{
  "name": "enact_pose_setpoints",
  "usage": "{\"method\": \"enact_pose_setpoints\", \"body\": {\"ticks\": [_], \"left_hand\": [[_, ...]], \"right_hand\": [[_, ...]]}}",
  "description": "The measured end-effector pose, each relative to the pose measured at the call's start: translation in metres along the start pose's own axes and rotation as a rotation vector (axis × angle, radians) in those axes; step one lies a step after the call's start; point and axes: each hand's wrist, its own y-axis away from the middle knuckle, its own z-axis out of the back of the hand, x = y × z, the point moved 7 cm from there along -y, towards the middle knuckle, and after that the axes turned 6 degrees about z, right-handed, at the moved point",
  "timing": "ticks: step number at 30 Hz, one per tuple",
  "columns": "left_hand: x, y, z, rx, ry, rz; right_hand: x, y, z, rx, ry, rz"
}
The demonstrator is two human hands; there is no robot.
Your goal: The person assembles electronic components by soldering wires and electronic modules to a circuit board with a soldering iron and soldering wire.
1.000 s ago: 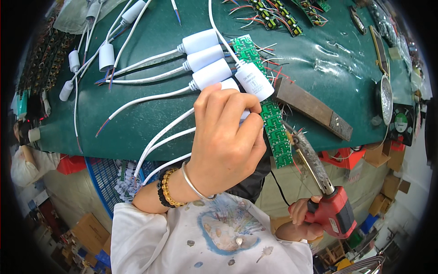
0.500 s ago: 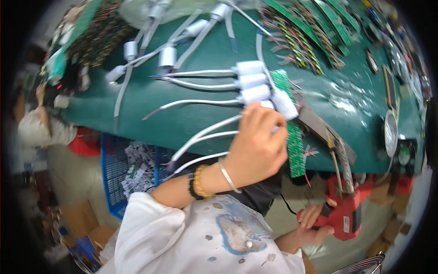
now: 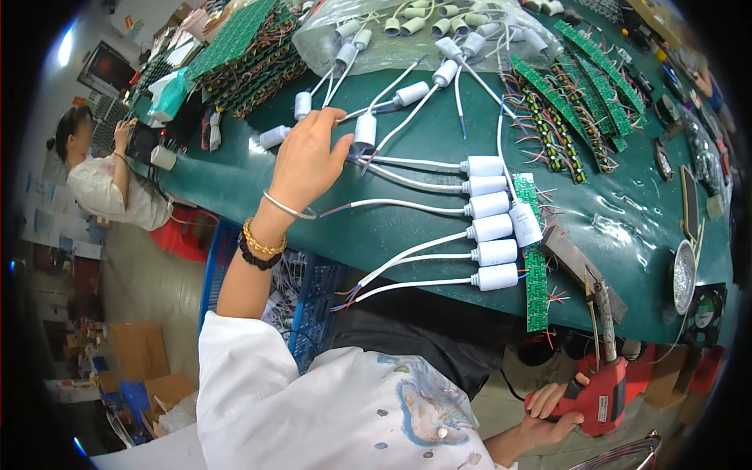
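Observation:
My left hand point(image 3: 309, 160) reaches over the loose white lamp sockets, its thumb spread from the fingers and nothing visible in its grasp. Beside it lie one socket point(image 3: 365, 131) near the thumb, another point(image 3: 273, 138) by the knuckles and a third point(image 3: 302, 105) beyond; whether the fingertips touch a cable is hidden. At the lower right my right hand point(image 3: 552, 407) is wrapped round the handle of a red soldering gun point(image 3: 601, 398). Its tip end points up toward the table edge. Several sockets point(image 3: 492, 228) lie in a column, cables leftward, along a green circuit board strip point(image 3: 536, 294). One more socket point(image 3: 526, 225) lies across the strip.
A clear plastic bag point(image 3: 313, 48) of sockets lies at the back. Stacked circuit boards point(image 3: 243, 55) stand far left, more boards point(image 3: 595, 86) far right. A metal plate point(image 3: 568, 254), a round dish point(image 3: 684, 276) and a small fan point(image 3: 706, 307) sit rightward. A blue basket point(image 3: 211, 274) stands below; a co-worker point(image 3: 102, 184) sits left.
My left hand has left the column of sockets and moved left and away to the loose ones. The right hand still holds the soldering gun. The view has shifted, showing more of the far table.

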Motion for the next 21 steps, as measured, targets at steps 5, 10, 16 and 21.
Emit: {"method": "enact_pose_setpoints", "body": {"ticks": [5,10,16,21], "left_hand": [[-0.028,-0.014,-0.024,0.098,-0.407,-0.360],[-0.024,-0.031,0.014,-0.114,0.154,-0.403],[-0.083,0.028,0.106,-0.468,0.751,-0.378],[-0.161,0.111,0.039,0.370,0.465,-0.518]], "right_hand": [[0.007,0.005,0.000,-0.021,0.012,0.038],[0.013,0.008,-0.004,0.007,0.080,0.011],[0.005,0.003,0.003,0.043,0.003,-0.015],[0.006,-0.002,-0.013,0.077,-0.020,0.014]]}}
